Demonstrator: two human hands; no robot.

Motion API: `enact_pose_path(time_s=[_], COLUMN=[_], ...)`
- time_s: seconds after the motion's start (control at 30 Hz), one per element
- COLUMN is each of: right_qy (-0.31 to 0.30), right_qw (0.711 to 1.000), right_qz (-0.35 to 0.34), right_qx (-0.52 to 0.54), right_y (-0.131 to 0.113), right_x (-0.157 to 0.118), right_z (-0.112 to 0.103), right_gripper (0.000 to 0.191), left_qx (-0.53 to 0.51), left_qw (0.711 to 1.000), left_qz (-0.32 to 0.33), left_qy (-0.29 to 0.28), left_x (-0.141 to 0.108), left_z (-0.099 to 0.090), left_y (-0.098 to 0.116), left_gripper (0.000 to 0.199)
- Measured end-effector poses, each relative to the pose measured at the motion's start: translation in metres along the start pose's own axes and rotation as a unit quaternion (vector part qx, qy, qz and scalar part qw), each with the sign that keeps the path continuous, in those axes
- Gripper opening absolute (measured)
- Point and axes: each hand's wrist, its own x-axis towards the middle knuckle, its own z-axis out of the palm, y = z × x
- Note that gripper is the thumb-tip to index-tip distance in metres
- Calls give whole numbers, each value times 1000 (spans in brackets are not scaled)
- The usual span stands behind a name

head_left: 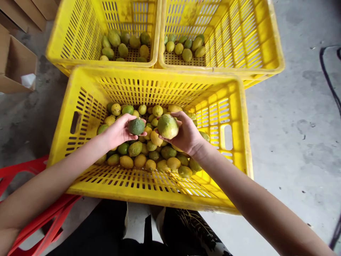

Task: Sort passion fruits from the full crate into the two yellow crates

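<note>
Over the near yellow crate [128, 185], my left hand [119, 132] holds a dark green lemon [136, 126] on its fingers, palm turned up. My right hand [188, 133] is wrapped round a larger lemon [167, 126], pale green with a yellowish underside. The two fruits are held side by side, a small gap apart. Beneath both hands lie many loose lemons, from dark green to yellow, such as a yellow lemon [126, 162] near the front and a green one [135, 149]. Part of the pile is hidden by my hands.
Behind stand two more yellow crates, the left one [80, 62] and the right one [239, 69], each with several lemons. A red plastic stool [57, 217] is at lower left. An open cardboard box [21, 60] sits at far left. A black cable [330, 78] lies on the right floor.
</note>
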Motion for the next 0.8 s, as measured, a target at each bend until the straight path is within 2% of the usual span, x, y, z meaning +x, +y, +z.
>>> enact_pose_path(time_s=[0.23, 0.43, 0.6, 0.7, 0.8], right_qy=[17, -18, 6, 6, 4], right_qw=[1000, 998, 1000, 1000, 1000], right_qz=[6, -62, -23, -21, -19], right_qx=[-8, -13, 10, 6, -1], right_y=[0, 2, 3, 3, 3], right_x=[-2, 2, 5, 4, 3], right_z=[3, 0, -3, -1, 0], right_gripper=[27, 31, 23, 30, 34], left_qx=[-7, -38, -35, -30, -35], left_qw=[999, 999, 999, 999, 999], left_qz=[14, 17, -3, -21, -7], left_qy=[-32, -16, -20, -18, -8], left_x=[-5, -5, -7, -4, 0], left_z=[7, 7, 4, 1, 0], left_y=[-1, 0, 3, 2, 0], left_gripper=[32, 35, 37, 34, 27])
